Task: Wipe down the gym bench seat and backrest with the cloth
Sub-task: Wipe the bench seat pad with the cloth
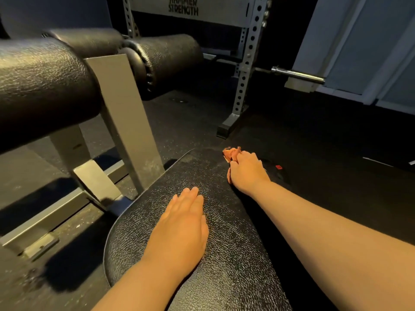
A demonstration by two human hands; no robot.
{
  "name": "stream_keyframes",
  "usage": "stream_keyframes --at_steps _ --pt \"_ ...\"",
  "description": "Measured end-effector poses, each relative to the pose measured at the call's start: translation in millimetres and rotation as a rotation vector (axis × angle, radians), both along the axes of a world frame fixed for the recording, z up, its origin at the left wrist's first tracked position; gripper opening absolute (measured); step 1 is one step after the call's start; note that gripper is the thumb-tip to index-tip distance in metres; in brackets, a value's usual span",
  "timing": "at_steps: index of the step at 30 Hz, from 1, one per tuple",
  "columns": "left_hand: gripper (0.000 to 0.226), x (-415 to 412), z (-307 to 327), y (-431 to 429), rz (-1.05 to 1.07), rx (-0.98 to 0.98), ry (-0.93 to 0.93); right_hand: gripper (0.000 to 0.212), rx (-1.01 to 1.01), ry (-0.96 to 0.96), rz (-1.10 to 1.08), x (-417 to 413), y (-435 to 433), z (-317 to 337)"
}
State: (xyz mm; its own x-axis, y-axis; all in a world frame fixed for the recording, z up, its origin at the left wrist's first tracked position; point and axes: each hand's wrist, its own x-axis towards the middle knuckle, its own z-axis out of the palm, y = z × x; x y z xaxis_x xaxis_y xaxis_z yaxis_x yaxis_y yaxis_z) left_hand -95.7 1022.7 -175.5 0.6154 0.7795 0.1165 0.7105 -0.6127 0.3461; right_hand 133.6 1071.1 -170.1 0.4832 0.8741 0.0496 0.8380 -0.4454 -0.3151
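Note:
A black textured bench pad (224,254) fills the lower middle of the head view. My left hand (182,223) lies flat on it, fingers straight and together. My right hand (246,171) is at the pad's far right edge, its fingers curled round a small orange cloth (231,152). Only a crumpled end of the cloth shows beyond the knuckles. The cloth sits at the pad's far right corner.
Black roller pads (49,81) on a grey steel post (125,113) rise at the left. A grey perforated rack upright (243,70) stands behind, with a chrome barbell end (298,75) to its right. Dark rubber floor (336,135) surrounds the bench.

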Motion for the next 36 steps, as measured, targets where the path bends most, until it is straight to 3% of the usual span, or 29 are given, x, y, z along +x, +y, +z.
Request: stream_keyframes --at_steps 3,5,8,11,14,17,20,22,23,25,29,31,34,36 --pt "0.054 -4.8 1.2 5.3 0.029 0.034 0.029 0.029 0.078 0.042 0.246 -17.4 -21.3 -2.4" --pt "0.054 -5.0 1.6 7.1 0.044 0.037 0.026 0.033 0.002 -0.067 0.355 -4.3 -31.3 1.4" --pt "0.054 -4.7 1.4 5.9 0.037 0.018 0.023 0.039 -0.101 -0.108 0.194 21.9 -14.6 0.9" --pt "0.054 -5.6 0.1 8.4 0.043 0.010 0.011 0.035 -0.014 -0.027 0.073 1.4 6.5 -2.0" --pt "0.053 -6.0 -0.5 13.1 0.065 0.028 -0.021 0.038 0.143 0.072 0.351 -50.0 2.0 -11.4" --pt "0.052 -4.2 -0.4 14.9 0.086 0.037 -0.015 0.040 0.065 0.198 0.590 -49.2 -6.7 -6.8" --pt "0.053 -6.4 0.7 16.2 0.112 0.036 -0.004 0.037 0.058 0.274 0.391 -18.0 11.9 -2.5" --pt "0.054 -10.9 1.4 19.4 0.151 0.059 0.014 0.039 0.063 0.115 0.225 -22.4 26.1 -5.3" --pt "0.054 -13.3 1.0 22.0 0.170 0.070 0.021 0.040 0.106 0.062 0.262 -35.9 29.1 -5.5" --pt "0.054 -16.3 -0.5 26.1 0.209 0.064 0.012 0.043 0.189 0.137 0.510 -70.8 25.2 -8.6" --pt "0.052 -15.2 -3.0 25.0 0.234 0.084 0.029 0.046 0.039 0.174 0.705 -84.4 18.4 -1.1" --pt "0.053 -18.0 -4.3 24.1 0.221 0.070 0.013 0.042 0.030 0.165 0.633 -61.5 35.5 0.8" --pt "0.053 -22.5 -5.2 24.8 0.210 0.068 -0.042 0.035 0.039 0.127 0.231 -27.4 71.5 2.0" --pt "0.054 -21.9 -3.8 24.6 0.209 0.091 -0.059 0.036 0.031 0.077 0.217 -33.1 77.0 1.1"
